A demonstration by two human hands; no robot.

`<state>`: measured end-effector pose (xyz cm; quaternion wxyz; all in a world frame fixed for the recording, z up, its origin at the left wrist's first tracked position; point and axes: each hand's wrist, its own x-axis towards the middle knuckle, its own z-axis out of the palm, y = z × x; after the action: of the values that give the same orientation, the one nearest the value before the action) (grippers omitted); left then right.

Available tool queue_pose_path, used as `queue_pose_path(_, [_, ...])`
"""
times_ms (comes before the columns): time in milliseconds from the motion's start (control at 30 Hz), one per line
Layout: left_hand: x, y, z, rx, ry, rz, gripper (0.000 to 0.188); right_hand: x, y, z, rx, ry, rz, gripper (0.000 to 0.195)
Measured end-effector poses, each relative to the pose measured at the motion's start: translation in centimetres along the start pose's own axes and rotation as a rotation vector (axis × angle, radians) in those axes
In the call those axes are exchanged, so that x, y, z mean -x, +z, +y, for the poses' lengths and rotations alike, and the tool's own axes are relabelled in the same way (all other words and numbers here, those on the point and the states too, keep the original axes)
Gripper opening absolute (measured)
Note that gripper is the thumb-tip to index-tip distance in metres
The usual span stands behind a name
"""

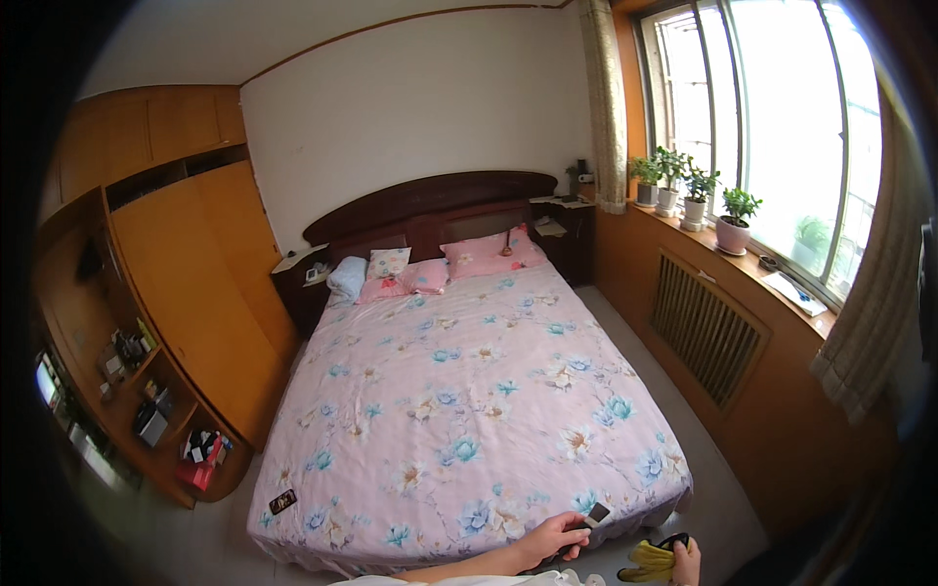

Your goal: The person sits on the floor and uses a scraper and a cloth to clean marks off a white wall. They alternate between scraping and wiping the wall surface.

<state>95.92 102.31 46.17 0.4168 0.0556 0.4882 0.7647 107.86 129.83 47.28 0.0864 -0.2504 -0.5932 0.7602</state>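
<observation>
My left hand [560, 538] is at the foot of the bed, its fingers closed on a small flat brush [599, 513]. The brush appears to have a dark, squared tip and a pale band; its handle is mostly hidden in my fingers. To the right, beyond the bed's corner, my right hand [687, 562] grips a yellow work glove [648, 560] with black trim. The glove hangs over the floor. Beneath and ahead of my left hand spreads a pink bedsheet [432, 381] with blue and white flowers. A mobile phone [282, 502] lies near the bed's front left corner.
Pink pillows [476, 254] lie against a dark wooden headboard [432, 198]. On the right, potted plants [735, 220] line the windowsill above a slatted radiator cover [703, 329]. A wooden wardrobe [198, 293] and open shelves [139, 370] stand on the left.
</observation>
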Motion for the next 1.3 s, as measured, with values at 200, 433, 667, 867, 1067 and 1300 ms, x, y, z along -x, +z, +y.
queue_pose_path(200, [-3.0, 1.0, 2.8, 0.025, 0.005, -0.067, 0.023, -0.4, 3.3, -0.6, 0.268, 0.031, -0.079, 0.034])
queue_pose_path(433, [-4.7, 0.4, 4.9, 0.136, -0.060, -0.130, 0.020, -4.6, 2.3, -0.1, 0.022, -0.038, 0.019, 0.032])
queue_pose_path(667, [-6.0, -1.3, 5.0, -0.014, -0.093, -0.220, 0.018, -4.5, 4.3, -0.6, -0.100, 0.108, 0.089, 0.034])
queue_pose_path(867, [-7.3, -2.3, 2.2, -0.231, -0.100, -0.253, 0.023, -3.1, 4.8, -0.3, -0.085, 0.101, 0.127, 0.040])
queue_pose_path(1067, [-7.5, -0.7, 1.4, -0.355, -0.002, -0.102, 0.023, 0.2, 5.2, -3.1, -0.113, 0.119, 0.271, 0.031])
queue_pose_path(1300, [-8.9, 0.5, 0.5, -0.179, -0.224, -0.297, 0.020, 2.0, 1.2, 0.0, -0.228, 0.071, 0.323, 0.017])
